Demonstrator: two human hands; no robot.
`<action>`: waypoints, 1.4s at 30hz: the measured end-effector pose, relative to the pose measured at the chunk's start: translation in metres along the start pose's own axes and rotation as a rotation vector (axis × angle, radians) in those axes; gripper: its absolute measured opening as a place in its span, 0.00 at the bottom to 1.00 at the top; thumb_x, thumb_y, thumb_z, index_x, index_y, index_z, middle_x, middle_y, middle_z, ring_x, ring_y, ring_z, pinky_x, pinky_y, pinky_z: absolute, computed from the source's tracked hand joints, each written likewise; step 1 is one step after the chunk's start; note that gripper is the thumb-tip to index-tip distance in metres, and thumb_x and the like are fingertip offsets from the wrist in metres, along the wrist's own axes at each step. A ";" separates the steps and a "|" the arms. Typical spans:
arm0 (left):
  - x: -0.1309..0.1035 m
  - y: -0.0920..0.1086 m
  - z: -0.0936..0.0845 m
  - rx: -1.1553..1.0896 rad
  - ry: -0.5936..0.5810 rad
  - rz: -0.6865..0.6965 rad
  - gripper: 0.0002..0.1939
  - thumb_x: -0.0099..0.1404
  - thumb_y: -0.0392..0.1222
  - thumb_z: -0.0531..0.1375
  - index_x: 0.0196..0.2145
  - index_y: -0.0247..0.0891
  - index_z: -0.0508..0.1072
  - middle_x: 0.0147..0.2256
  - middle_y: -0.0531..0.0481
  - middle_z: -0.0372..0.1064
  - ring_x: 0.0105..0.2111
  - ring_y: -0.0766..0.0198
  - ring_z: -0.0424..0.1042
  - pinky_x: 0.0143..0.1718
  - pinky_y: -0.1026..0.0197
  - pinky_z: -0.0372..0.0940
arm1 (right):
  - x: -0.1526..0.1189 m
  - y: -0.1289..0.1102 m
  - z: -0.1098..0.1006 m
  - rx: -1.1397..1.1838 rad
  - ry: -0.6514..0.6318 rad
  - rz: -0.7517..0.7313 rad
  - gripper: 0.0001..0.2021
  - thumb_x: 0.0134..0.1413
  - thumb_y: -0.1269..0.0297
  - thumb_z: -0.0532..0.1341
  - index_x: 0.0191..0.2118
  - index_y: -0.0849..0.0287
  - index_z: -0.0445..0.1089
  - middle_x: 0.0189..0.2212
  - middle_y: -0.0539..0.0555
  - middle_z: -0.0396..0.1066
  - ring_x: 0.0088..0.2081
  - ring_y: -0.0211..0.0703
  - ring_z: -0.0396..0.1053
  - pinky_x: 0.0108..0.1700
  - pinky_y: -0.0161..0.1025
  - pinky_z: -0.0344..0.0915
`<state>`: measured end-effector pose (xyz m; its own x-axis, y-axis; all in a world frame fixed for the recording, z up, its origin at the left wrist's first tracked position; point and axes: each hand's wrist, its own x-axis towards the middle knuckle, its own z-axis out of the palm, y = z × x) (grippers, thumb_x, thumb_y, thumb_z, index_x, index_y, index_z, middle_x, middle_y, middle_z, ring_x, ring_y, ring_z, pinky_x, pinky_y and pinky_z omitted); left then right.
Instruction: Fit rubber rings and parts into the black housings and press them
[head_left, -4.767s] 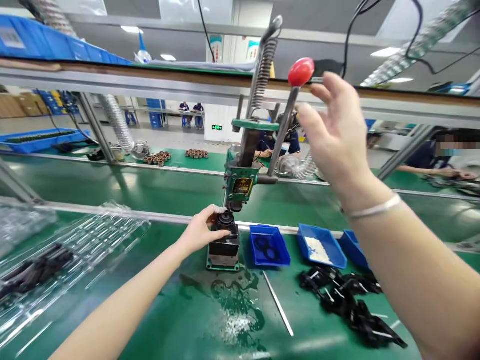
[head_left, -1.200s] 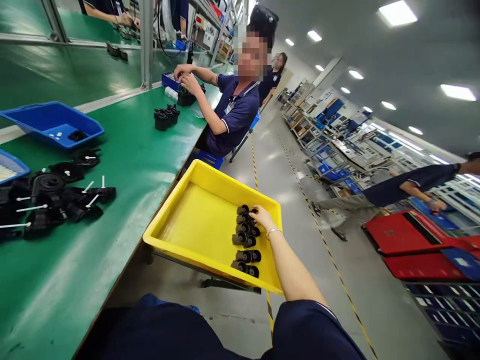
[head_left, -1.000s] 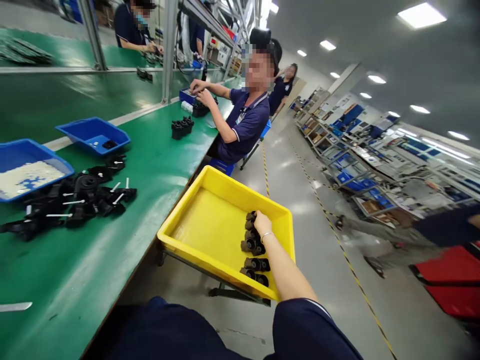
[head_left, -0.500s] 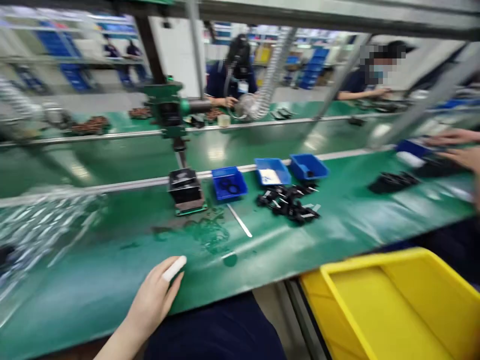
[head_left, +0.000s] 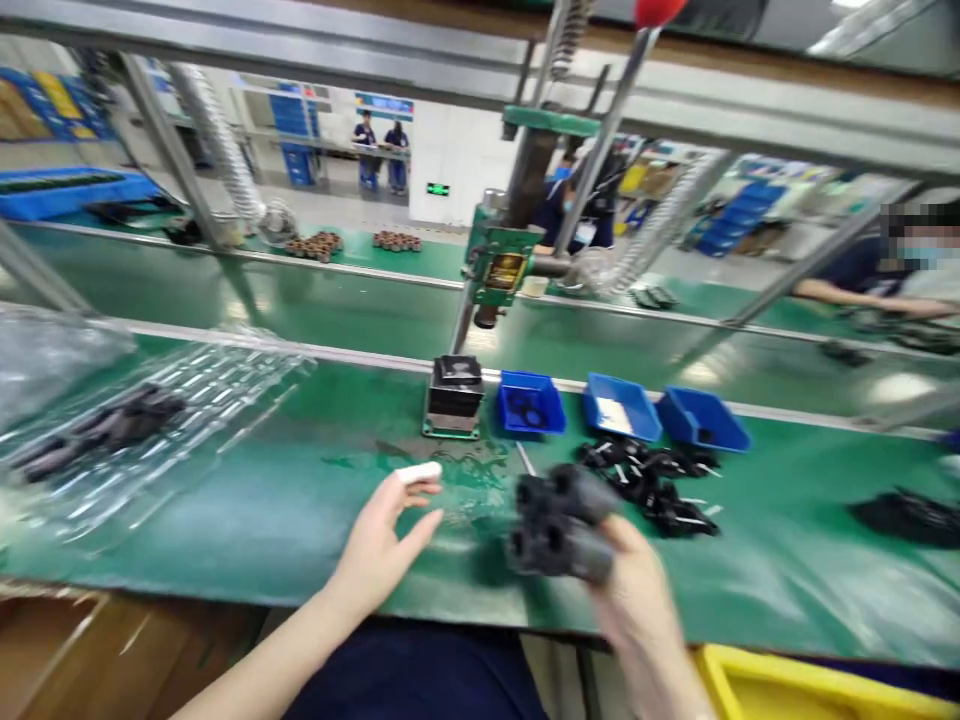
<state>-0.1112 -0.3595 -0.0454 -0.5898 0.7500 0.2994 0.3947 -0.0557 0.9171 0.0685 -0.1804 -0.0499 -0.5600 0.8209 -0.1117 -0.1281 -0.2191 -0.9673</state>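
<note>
Several black tubular parts [head_left: 559,520], bunched side by side with their hollow ends facing left, are held in my right hand [head_left: 634,575]. They are blurred by motion, so their exact kind is unclear. To their left, my left hand [head_left: 394,530] hovers over the green bench with fingers apart and nothing in them. A white cover sits on one of its fingers. Beyond the hands stands a small black block fixture [head_left: 454,395] under a green press [head_left: 502,260]. A thin white stick [head_left: 525,458] lies on the bench, partly hidden by the tubular parts.
Three blue bins, including one with black rings [head_left: 531,405], line the bench's back edge. Small black parts [head_left: 660,485] are heaped before them. Clear plastic packaging [head_left: 187,430] with dark parts lies left. A yellow crate [head_left: 810,690] is at lower right. Co-workers sit across.
My view has swung left. My right hand has come into view holding the black tubular parts. My left hand has its fingers spread wider.
</note>
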 end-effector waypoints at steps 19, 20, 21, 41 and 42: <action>0.012 0.039 -0.064 0.033 -0.108 -0.051 0.21 0.71 0.37 0.55 0.58 0.57 0.63 0.57 0.50 0.57 0.45 0.67 0.71 0.41 0.66 0.72 | 0.019 0.013 0.080 0.210 -0.250 0.188 0.23 0.35 0.67 0.79 0.43 0.56 0.80 0.37 0.54 0.80 0.35 0.43 0.75 0.40 0.37 0.72; 0.013 0.039 -0.064 0.061 -0.165 -0.044 0.22 0.71 0.36 0.55 0.59 0.57 0.62 0.58 0.49 0.57 0.44 0.66 0.71 0.41 0.66 0.72 | 0.020 0.013 0.080 0.209 -0.252 0.188 0.23 0.35 0.67 0.79 0.43 0.56 0.81 0.37 0.54 0.81 0.35 0.43 0.75 0.40 0.37 0.72; 0.015 0.039 -0.065 0.103 -0.219 -0.024 0.23 0.70 0.35 0.55 0.59 0.56 0.62 0.59 0.49 0.57 0.45 0.66 0.71 0.41 0.65 0.72 | 0.020 0.012 0.081 0.212 -0.257 0.190 0.23 0.35 0.67 0.79 0.43 0.56 0.81 0.37 0.54 0.81 0.35 0.43 0.75 0.40 0.36 0.72; 0.054 0.045 -0.084 0.608 -0.545 0.435 0.24 0.67 0.30 0.55 0.56 0.52 0.69 0.64 0.47 0.59 0.56 0.53 0.70 0.54 0.53 0.68 | 0.011 0.018 0.118 0.402 -0.315 0.261 0.19 0.43 0.67 0.76 0.45 0.55 0.80 0.35 0.53 0.79 0.33 0.43 0.74 0.39 0.39 0.73; 0.056 0.045 -0.086 0.614 -0.569 0.414 0.24 0.66 0.29 0.56 0.55 0.51 0.69 0.64 0.47 0.60 0.56 0.52 0.70 0.54 0.53 0.68 | 0.011 0.020 0.120 0.413 -0.321 0.265 0.19 0.43 0.67 0.76 0.45 0.56 0.80 0.35 0.53 0.79 0.32 0.42 0.73 0.38 0.38 0.72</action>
<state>-0.1875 -0.3765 0.0352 0.0504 0.9672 0.2489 0.8952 -0.1542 0.4181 -0.0384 -0.2394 -0.0430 -0.8280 0.5235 -0.2008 -0.2224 -0.6354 -0.7394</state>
